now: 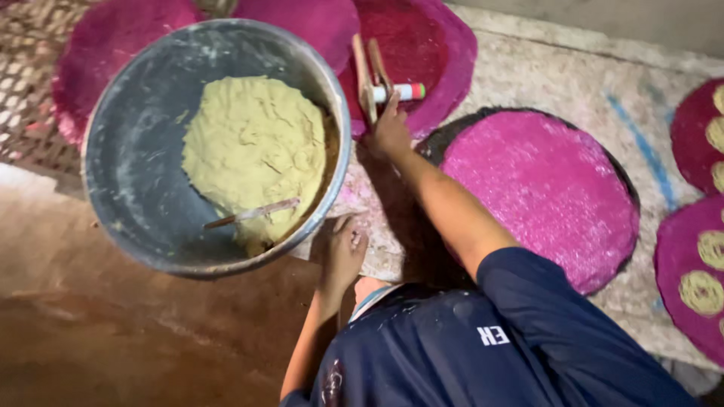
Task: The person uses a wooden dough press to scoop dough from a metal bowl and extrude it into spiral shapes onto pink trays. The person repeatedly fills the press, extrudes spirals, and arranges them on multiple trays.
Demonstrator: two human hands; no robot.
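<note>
We are touching the wooden press (371,75) with our right hand (388,134); it is lying lengthwise just beyond the grip, and we cannot tell whether the fingers are clasping it. Our left hand (343,252) is resting released.

The grey basin (136,173) blocks the left, pink mats (543,188) lie right, and bare brown floor (113,339) stays open below.

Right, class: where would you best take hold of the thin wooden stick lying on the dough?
Probably grip the stick by its left end, which juts off the dough over the bare bowl wall; come from that side, since the rest lies on the dough.
</note>
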